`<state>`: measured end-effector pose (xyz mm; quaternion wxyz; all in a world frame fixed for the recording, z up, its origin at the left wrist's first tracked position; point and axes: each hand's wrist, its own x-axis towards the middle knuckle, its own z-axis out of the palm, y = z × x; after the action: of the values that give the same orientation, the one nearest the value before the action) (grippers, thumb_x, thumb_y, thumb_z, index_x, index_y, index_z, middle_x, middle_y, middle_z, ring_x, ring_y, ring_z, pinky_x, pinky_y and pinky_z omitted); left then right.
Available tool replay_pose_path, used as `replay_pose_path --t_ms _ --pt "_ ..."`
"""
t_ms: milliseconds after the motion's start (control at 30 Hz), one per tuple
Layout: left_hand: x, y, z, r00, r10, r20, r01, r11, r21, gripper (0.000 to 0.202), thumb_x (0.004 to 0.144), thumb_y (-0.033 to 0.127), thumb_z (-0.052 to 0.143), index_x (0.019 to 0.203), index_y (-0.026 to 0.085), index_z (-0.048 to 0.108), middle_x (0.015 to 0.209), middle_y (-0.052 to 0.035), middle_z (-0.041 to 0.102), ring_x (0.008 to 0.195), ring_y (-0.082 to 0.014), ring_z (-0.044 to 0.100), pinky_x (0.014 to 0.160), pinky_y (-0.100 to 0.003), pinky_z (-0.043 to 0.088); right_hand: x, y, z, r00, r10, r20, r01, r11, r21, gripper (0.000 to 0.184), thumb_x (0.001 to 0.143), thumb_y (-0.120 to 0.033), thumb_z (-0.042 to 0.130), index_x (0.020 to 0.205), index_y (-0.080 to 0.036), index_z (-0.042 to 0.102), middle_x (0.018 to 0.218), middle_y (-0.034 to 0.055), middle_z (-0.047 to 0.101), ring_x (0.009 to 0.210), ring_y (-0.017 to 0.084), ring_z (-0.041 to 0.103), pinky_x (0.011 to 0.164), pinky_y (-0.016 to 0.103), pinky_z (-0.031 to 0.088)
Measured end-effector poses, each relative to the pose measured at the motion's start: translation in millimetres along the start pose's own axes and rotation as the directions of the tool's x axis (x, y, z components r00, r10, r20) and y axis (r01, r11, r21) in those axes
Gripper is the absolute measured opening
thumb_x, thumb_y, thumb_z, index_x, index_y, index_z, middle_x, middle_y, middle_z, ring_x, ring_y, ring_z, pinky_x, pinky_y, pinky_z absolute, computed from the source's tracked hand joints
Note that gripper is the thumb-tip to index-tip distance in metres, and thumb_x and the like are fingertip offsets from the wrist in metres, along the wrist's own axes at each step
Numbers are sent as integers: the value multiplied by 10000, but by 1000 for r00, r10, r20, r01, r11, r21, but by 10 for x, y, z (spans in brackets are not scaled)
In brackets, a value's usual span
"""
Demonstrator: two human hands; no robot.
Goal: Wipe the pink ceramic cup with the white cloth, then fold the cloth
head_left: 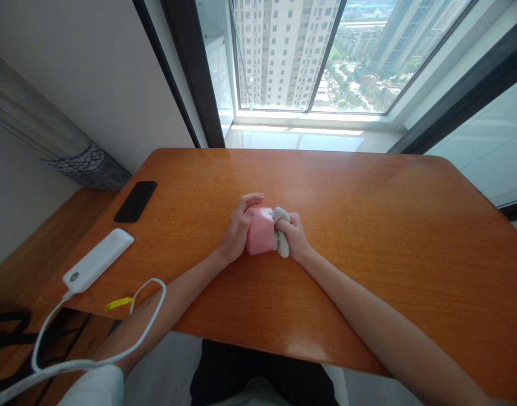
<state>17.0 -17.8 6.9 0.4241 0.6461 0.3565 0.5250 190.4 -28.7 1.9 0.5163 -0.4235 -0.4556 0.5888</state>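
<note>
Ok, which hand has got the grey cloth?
The right hand, bunching the grey cloth beside the pink object; the left hand holds that pink object instead.

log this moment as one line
left hand: holds pink object | right hand: grips cloth against it | rest: phone, white device on table

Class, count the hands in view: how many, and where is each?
2: left hand on the pink object, right hand holding the grey cloth beside it.
</note>
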Motion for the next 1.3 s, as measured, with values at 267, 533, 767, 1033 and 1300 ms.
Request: replay_pose_path --t_ms 267,533,767,1033,1300 --pt "-33 -68 -92 890 400 219 -443 872 209 372 1100 390 571 1435 233 612 1448 -154 630 1347 -296 636 1186 -492 520 15 -10 -4 999 -9 -42 10 1000 30 242 685 -297 657 489 -236 529 425 -46 521 397 90 381 403 225 290" --pt "63 185 -3 992 30 120 -51 983 176 272 1111 424 533 1217 235 698 1218 -68 728 1147 -242 683 1066 -390 529 13 -16 8 999 -19 -45 20 1000 17 252 676 -335 648 473 -234 539 429 -41 520 389 89 393 388 225 301" --pt "123 105 65 922 -386 24 387 918 -91 478 1076 636 513 1144 213 723 1154 -63 743 1016 -227 680 936 -350 556 -21 -3 14 1000 -5 -9 5 1000 -7 218 689 -308 654 495 -227 595 426 -30 578 361 106 462 378 221 337" --pt "-33 -113 -44 909 385 159 -410 895 174 516 1100 599 562 1478 248 589 1578 -166 590 1494 -345 555 1281 -559 447 24 2 -5 1000 -1 -20 1 1000 12 234 678 -313 643 477 -238 549 409 -32 566 349 99 450 370 214 321" --pt "11 32 -6 967 224 121 -243 952 184 312 1101 428 563 1342 246 642 1309 -92 702 1238 -262 669 1121 -424 530 8 -21 3 1000 -7 -24 7 1000 -3 255 708 -323 644 486 -241 549 417 -32 569 352 98 438 370 219 309"
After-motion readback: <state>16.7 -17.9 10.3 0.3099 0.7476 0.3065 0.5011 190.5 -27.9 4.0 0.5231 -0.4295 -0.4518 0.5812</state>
